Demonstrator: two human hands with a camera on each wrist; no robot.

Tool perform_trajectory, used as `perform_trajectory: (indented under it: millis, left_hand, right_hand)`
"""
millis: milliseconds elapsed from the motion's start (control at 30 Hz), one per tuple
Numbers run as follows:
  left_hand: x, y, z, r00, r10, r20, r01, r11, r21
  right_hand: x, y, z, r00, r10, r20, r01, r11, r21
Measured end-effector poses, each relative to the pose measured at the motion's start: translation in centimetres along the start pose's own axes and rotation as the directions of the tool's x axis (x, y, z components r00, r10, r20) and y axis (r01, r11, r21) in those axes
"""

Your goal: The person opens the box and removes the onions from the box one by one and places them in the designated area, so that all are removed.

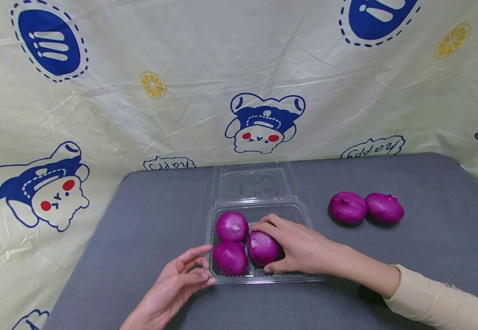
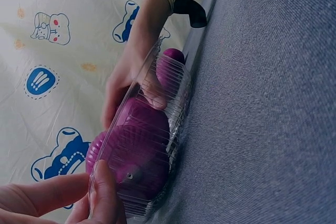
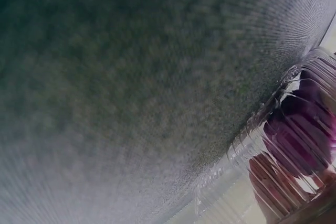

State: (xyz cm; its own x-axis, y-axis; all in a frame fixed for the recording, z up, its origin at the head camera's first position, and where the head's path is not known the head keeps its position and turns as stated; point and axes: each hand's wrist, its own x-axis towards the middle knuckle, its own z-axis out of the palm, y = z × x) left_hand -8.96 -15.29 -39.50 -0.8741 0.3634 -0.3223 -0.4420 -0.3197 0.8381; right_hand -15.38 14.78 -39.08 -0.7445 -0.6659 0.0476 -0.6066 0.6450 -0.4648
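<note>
A clear plastic clamshell container (image 1: 271, 277) lies on the table with its lid (image 1: 255, 183) folded back. Two purple onions sit in its left side, a rear onion (image 1: 232, 226) and a front onion (image 1: 230, 259). My right hand (image 1: 302, 245) grips a third onion (image 1: 262, 248) inside the tray beside them, fingers over its far side and thumb at the near side. At the container's left edge, my left hand (image 1: 177, 277) pinches the rim between thumb and fingers, seen close up in the left wrist view, where the onions (image 2: 139, 150) show through the ribbed wall.
Two more purple onions, one round onion (image 1: 348, 208) and one pointed onion (image 1: 385, 208), lie side by side right of the container. A grey cloth (image 1: 160, 206) covers the table. Behind it hangs a printed cream curtain (image 1: 193, 114).
</note>
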Motion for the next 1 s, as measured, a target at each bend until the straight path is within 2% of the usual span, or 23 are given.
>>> perform_trajectory:
  millis: [133,333,633,1000]
  left_hand:
    - [0.0,0.0,0.0,1.0,-0.003,-0.001,0.003,1.0,0.0]
    - [0.0,0.1,0.1,1.0,-0.014,-0.018,0.014,1.0,0.008]
    - [0.0,0.3,0.2,0.999,-0.028,-0.031,0.028,1.0,-0.002]
    - [0.0,0.1,0.2,0.999,-0.017,-0.029,0.017,1.0,0.002]
  right_hand:
    - [-0.1,0.1,0.0,1.0,-0.016,-0.026,0.017,0.999,0.036]
    - [0.0,0.6,-0.2,0.994,-0.078,-0.081,0.084,0.993,0.081]
    - [0.0,0.8,-0.7,0.968,-0.196,-0.156,0.202,0.979,0.027]
    - [-0.8,0.1,-1.8,0.968,-0.161,-0.192,0.17,0.985,0.029]
